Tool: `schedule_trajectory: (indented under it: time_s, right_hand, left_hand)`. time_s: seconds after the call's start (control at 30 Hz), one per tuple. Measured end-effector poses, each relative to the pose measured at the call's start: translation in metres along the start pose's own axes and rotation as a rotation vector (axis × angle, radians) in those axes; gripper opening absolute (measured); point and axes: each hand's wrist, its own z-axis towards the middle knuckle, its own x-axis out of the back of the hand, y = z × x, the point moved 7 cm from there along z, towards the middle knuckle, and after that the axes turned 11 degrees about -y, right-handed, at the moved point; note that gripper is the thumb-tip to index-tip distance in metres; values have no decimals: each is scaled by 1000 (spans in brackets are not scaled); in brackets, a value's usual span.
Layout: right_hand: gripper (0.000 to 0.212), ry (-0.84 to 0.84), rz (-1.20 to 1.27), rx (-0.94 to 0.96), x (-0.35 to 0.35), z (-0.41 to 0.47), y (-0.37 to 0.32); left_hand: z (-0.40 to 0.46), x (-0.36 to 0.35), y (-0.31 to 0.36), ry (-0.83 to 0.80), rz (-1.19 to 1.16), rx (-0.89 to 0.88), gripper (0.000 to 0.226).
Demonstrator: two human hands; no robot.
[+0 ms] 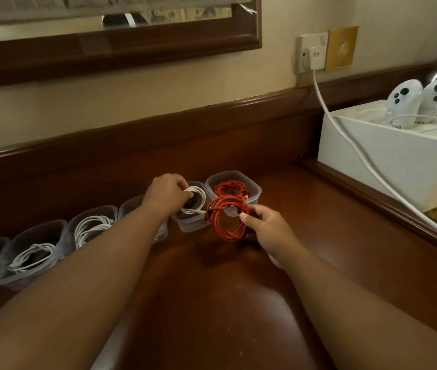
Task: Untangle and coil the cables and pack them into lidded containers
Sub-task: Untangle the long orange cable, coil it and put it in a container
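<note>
A coiled red cable is pinched upright on edge by the right hand, just in front of the open container already holding red cable, its ring hanging downward, while a white coil is gripped over the neighbouring container by the left hand

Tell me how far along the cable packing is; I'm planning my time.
Mostly done: the left tubs hold white coils. In hand: the left hand puts a white coil into a tub, and the right hand holds a red coil. Left: packing it; no lids visible.
</note>
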Motion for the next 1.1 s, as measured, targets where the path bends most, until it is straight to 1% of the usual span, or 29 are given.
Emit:
schedule_trajectory:
  time_s: [0.1, 0.23, 0.3, 0.33, 0.4, 0.47, 0.57, 0.67, 0.73, 0.8, 0.87, 0.97, 1.1]
  right_hand:
    - [19, 6, 4, 11, -1, -2, -5]
    - [24, 31, -61, 43, -5, 4, -35]
    - [19, 30, -150, 54, -10, 15, -58]
    - [15, 32, -223, 45, -13, 21, -68]
    - [4, 36, -479, 18, -19, 38, -86]
    - [14, 7, -701, 0, -29, 55, -97]
    - [20, -79, -865, -67, -47, 75, -99]
    - [16, -185, -1003, -106, -67, 87, -98]
    - [20, -280, -1077, -121, -80, 92, -96]
    - [25, -331, -1134, -128, -89, 96, -94]
    - [27, -340, -1172, -126, -95, 100, -95]
    - [29, -311, -1200, -113, -95, 105, -94]
    - [26, -263, -1282, -95, -92, 106, -86]
  left_hand:
    - [-15, 21, -10, 124, -223, 1, 8]
    - [-46, 34, -52, 301, -707, 117, 13]
    - [-62, 30, -74, 347, -911, 175, 18]
    - [-68, 27, -84, 364, -971, 198, 19]
    - [-77, 24, -99, 402, -1050, 224, 19]
    - [-83, 20, -106, 424, -1125, 230, 18]
    - [-91, 20, -103, 453, -1144, 182, 14]
    - [-93, 24, -94, 481, -1133, 116, 7]
    - [-94, 24, -90, 498, -1134, 94, 8]
    - [-94, 19, -89, 503, -1141, 93, 10]
    - [-95, 15, -89, 507, -1144, 95, 8]
    - [-97, 13, -91, 515, -1156, 105, 8]
    - [-99, 12, -91, 509, -1143, 117, 10]
